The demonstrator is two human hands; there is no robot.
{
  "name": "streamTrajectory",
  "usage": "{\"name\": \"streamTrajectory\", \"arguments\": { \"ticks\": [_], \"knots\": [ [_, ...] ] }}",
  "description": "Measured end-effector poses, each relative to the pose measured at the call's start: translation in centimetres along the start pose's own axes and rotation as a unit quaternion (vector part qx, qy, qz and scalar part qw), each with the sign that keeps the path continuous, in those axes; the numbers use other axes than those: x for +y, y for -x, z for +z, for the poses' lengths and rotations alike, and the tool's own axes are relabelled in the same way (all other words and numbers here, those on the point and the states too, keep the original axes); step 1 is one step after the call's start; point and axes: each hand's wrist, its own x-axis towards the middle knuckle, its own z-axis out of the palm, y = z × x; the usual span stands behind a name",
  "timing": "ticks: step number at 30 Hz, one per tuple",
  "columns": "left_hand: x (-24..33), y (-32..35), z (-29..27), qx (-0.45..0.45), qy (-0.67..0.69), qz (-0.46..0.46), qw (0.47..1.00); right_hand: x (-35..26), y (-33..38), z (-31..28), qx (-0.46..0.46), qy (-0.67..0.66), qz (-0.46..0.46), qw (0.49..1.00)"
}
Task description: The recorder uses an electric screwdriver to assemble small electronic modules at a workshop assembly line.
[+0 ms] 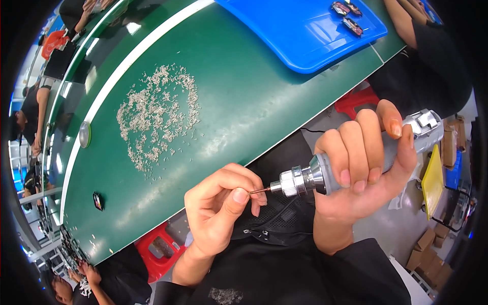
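My right hand (363,162) is wrapped round the grey body of an electric screwdriver (292,182), held level above my lap with its silver chuck toward the left. A thin, reddish-brown bit (261,191) sticks out of the chuck. At the bit's tip, my left hand (216,203) pinches thumb and forefinger together; whatever sits between these fingertips is too small and covered to make out. Beyond my hands, a loose pile of tiny silver pieces, apparently screws (157,107), is spread over the green table (229,96).
A blue tray (305,63) with 3 small dark parts (352,26) lies at the far right. A small dark part (98,201) and a round container (85,134) are on the left. Red stools (161,249) stand along the edge. Co-workers sit on both sides.
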Motion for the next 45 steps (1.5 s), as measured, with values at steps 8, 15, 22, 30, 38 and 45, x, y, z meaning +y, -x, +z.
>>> {"name": "streamTrajectory", "arguments": {
  "ticks": [8, 15, 22, 30, 38, 45],
  "knots": [
    [0.4, 0.0, -0.2, -0.012, -0.001, -0.031, 0.999, 0.0, 0.1, 0.0, -0.010, 0.006, 0.008, 1.000],
    [0.8, -0.6, 1.0, 0.014, -0.356, 0.111, 0.928, -0.8, 0.0, -0.1, -0.026, 0.051, 0.006, 0.998],
    [0.3, -0.9, 1.6, 0.036, -0.346, 0.105, 0.932, -0.6, -0.5, 0.1, 0.021, 0.047, -0.025, 0.998],
    [0.9, -1.0, 2.5, -0.015, -0.373, 0.131, 0.918, -1.5, 0.3, 0.0, 0.124, 0.022, -0.067, 0.990],
    [1.3, -1.2, 3.1, -0.058, -0.366, 0.098, 0.924, -1.8, 0.3, -0.8, 0.160, 0.013, -0.088, 0.983],
    [3.8, -6.3, 2.8, -0.057, -0.541, 0.238, 0.805, -4.8, -0.3, -0.8, 0.189, -0.058, -0.082, 0.977]
  ]
}}
